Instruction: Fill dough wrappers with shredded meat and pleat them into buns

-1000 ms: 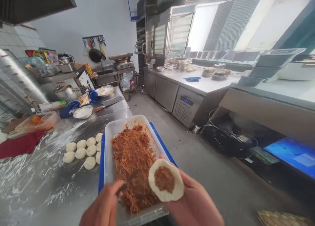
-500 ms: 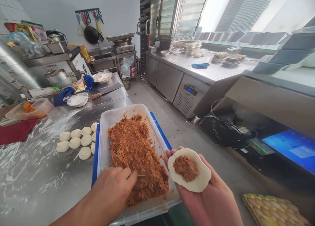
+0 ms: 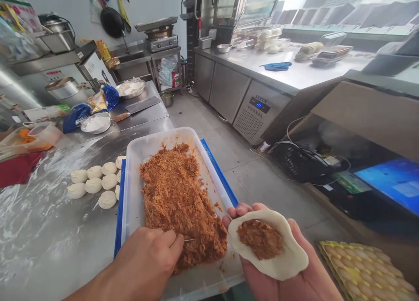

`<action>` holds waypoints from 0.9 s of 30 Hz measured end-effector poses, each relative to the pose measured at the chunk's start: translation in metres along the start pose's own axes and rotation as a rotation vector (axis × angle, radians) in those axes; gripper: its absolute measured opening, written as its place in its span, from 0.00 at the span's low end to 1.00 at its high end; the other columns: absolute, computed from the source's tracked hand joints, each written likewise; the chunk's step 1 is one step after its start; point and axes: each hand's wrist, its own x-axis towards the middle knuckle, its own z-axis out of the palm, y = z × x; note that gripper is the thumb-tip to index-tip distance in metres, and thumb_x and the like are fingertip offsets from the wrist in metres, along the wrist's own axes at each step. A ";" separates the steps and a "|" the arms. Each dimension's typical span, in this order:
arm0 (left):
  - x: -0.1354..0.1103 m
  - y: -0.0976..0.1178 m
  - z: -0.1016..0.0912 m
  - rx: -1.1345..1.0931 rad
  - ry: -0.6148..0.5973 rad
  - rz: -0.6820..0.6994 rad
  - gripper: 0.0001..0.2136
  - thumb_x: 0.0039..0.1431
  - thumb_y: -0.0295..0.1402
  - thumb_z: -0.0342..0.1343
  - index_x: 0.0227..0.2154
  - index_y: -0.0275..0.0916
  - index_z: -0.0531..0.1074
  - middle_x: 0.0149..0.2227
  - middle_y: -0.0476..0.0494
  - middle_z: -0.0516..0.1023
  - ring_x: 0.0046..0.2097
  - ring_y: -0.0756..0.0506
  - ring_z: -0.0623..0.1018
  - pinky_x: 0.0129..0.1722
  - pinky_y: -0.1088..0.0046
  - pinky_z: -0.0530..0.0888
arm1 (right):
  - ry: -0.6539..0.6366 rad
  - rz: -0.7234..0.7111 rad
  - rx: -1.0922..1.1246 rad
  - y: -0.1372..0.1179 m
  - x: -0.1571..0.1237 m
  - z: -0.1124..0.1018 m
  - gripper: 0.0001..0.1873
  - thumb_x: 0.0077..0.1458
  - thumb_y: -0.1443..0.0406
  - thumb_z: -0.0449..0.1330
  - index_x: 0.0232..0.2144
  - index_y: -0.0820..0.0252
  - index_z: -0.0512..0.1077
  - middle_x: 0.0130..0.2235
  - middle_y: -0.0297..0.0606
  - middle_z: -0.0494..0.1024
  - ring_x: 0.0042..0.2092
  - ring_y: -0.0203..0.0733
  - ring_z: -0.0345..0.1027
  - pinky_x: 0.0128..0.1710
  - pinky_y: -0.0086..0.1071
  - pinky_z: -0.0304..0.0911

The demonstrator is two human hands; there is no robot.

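My right hand (image 3: 278, 270) is palm up and cups a round dough wrapper (image 3: 293, 253) with a mound of reddish-brown filling (image 3: 260, 240) in its middle. The wrapper's edge is raised on the thumb side. My left hand (image 3: 153, 253) is closed around a thin tool, of which only a narrow metal edge (image 3: 189, 240) shows; its kind is hidden. That hand is over the near part of the filling (image 3: 176, 192) heaped in a white plastic tub (image 3: 132, 161). Left of the tub, several closed dough pieces (image 3: 94, 185) lie in rows on the floured steel table (image 3: 49, 231).
A cleaver (image 3: 142, 105) and a bowl of white powder (image 3: 96, 122) lie farther back on the table. A blue strip (image 3: 218, 172) runs along the tub's right side. Eggs in a tray (image 3: 366, 270) are at lower right. A steel counter (image 3: 229, 82) stands across the floor.
The view has shifted slightly. My right hand has moved right and nearer with the wrapper, which is now more tilted and curled at its edge. My left hand stays at the filling.
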 end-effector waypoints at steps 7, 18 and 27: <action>0.008 0.005 -0.015 -0.102 -0.164 -0.049 0.13 0.64 0.25 0.50 0.44 0.43 0.78 0.38 0.46 0.84 0.36 0.37 0.85 0.33 0.60 0.81 | -0.042 -0.006 -0.030 -0.001 0.000 -0.002 0.21 0.47 0.47 0.73 0.37 0.54 0.84 0.43 0.46 0.86 0.50 0.57 0.78 0.48 0.42 0.80; -0.010 -0.003 -0.045 -0.958 -0.034 -0.311 0.15 0.62 0.29 0.53 0.42 0.50 0.83 0.33 0.56 0.83 0.35 0.51 0.80 0.36 0.79 0.72 | -0.128 -0.060 -0.017 0.001 -0.004 0.002 0.20 0.54 0.47 0.68 0.38 0.55 0.84 0.44 0.44 0.86 0.53 0.56 0.77 0.53 0.41 0.76; -0.028 0.015 -0.037 -1.053 0.358 -0.399 0.15 0.70 0.44 0.54 0.52 0.46 0.79 0.32 0.51 0.82 0.35 0.50 0.81 0.38 0.79 0.77 | -0.173 0.105 0.014 -0.002 -0.014 0.004 0.22 0.63 0.48 0.63 0.44 0.59 0.83 0.43 0.46 0.87 0.49 0.52 0.79 0.47 0.39 0.76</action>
